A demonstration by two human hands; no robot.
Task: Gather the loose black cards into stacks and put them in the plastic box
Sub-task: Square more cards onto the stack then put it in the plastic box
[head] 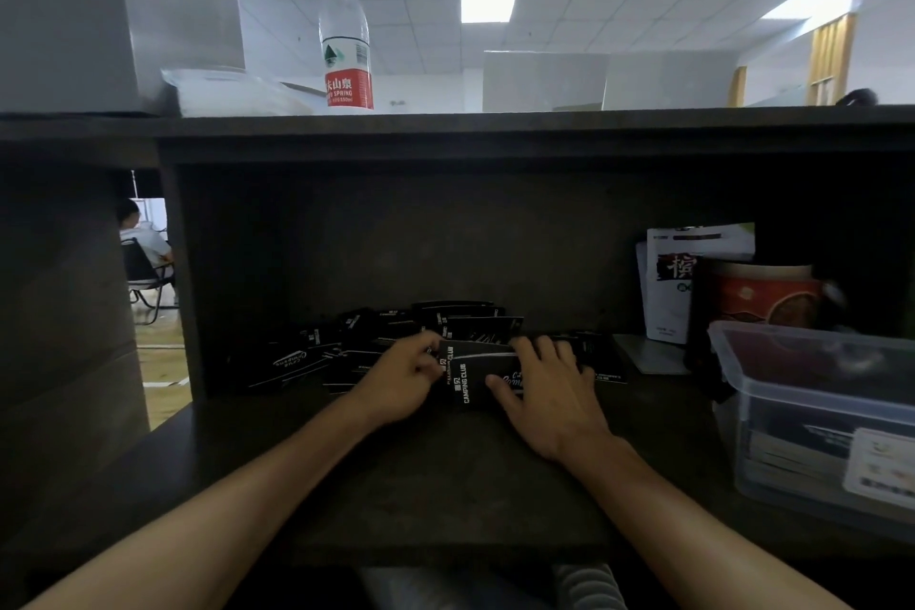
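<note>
Black cards [317, 357] lie in a loose heap at the centre of the frame, spread over the dark bench [445, 471] against the back panel of the cubby, with most of the loose ones running out to the left of centre. Toward the right edge of the frame stands the plastic box [812, 416], clear-walled and without a lid, well apart from the heap; what lies inside it is too dim to make out.

Between my hands, just right of centre, sits a small stack of cards [475, 376] printed "CAMPING CLUB". My right hand [549, 391] lies over it with fingers curled on its far edge and thumb on the face, so that grip is grasping the stack. My left hand [401, 376] is curled against the stack's left side, seemingly pinching its edge, though the fingertips are blurred.

I judge these cards light, thin and fairly stiff, with a slick finish, so a stack will want to fan or slide apart. Best to square the edges on the bench, then take the stack across its short sides, thumb on one and fingers on the other, squeezing firmly enough to keep the middle cards from slipping.
</note>
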